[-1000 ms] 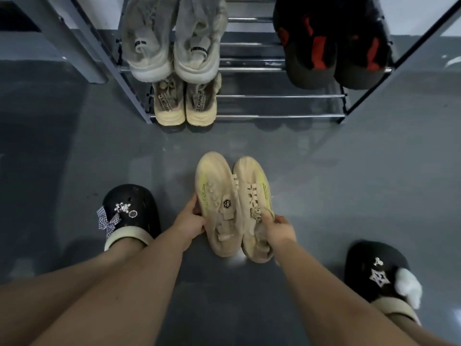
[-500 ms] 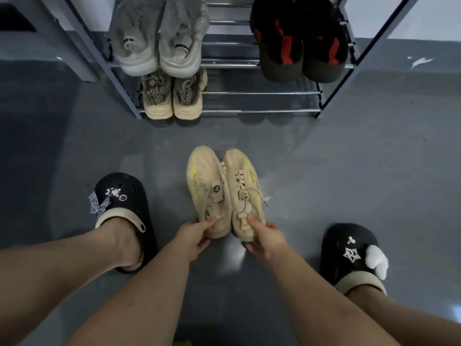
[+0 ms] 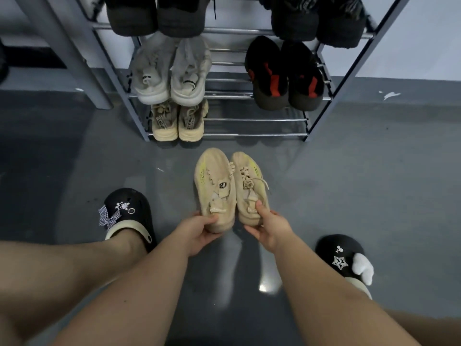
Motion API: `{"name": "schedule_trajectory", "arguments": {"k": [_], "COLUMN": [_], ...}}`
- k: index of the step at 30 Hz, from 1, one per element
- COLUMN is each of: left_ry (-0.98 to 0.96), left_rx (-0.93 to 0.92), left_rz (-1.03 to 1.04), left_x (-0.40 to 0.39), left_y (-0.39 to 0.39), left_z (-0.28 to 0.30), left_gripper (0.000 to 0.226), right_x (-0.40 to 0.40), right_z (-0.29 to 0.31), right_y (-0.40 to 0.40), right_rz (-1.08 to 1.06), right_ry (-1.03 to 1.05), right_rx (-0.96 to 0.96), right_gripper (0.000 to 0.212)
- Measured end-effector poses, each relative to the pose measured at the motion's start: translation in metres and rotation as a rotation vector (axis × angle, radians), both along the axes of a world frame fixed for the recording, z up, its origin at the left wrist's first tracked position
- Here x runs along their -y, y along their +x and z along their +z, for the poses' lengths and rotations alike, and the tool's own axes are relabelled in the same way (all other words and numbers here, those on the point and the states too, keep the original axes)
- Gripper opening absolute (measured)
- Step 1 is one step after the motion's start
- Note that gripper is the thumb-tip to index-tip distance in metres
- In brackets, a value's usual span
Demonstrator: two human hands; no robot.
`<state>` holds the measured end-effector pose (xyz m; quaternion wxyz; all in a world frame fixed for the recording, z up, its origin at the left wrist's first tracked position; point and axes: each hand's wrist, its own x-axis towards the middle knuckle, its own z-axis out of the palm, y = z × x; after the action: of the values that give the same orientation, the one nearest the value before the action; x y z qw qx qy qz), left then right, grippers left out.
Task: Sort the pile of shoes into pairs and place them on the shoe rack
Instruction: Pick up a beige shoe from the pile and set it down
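Holding the heels of the last beige sneaker pair just above the floor near the shoe rack, left hand and right hand curl fingers around one shoe each, while five pairs already sit shelved, leaving only this placement.

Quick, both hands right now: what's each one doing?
Left hand: closed, holding the heel of the left beige shoe.
Right hand: closed, holding the heel of the right beige shoe.

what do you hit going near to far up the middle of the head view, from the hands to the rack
left hand and right hand → tan shoes held by their heels → bare floor → shoe rack
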<state>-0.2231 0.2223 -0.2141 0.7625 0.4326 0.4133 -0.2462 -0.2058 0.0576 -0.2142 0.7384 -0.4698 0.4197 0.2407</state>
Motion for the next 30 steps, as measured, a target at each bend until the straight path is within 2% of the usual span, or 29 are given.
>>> {"name": "schedule_trajectory", "arguments": {"k": [7, 13, 19, 22, 30], "left_ry": [-0.047, -0.081, -0.096, -0.014, -0.017], "left_rx": [0.079, 0.151, 0.134, 0.076, 0.025], "left_rz": [-0.039, -0.030, 0.003, -0.012, 0.033], "left_x": [0.016, 0.019, 0.018, 0.018, 0.034], "left_y": [0.040, 0.067, 0.083, 0.094, 0.142], "left_z": [0.050, 0.075, 0.069, 0.057, 0.037], "left_gripper": [0.040, 0.041, 0.043, 0.041, 0.038], "right_x": [0.018, 0.030, 0.030, 0.032, 0.037], "right_z": [0.045, 0.072, 0.072, 0.063, 0.038], "right_y": [0.025, 0.046, 0.069, 0.083, 0.134], "right_rz": [0.007, 0.070, 0.135, 0.139, 0.055], "right_ry": [-0.002, 0.003, -0.019, -0.037, -0.034], "right_rx": [0.113, 0.166, 0.162, 0.149, 0.118], "right_gripper": [0.053, 0.048, 0.043, 0.042, 0.043]}}
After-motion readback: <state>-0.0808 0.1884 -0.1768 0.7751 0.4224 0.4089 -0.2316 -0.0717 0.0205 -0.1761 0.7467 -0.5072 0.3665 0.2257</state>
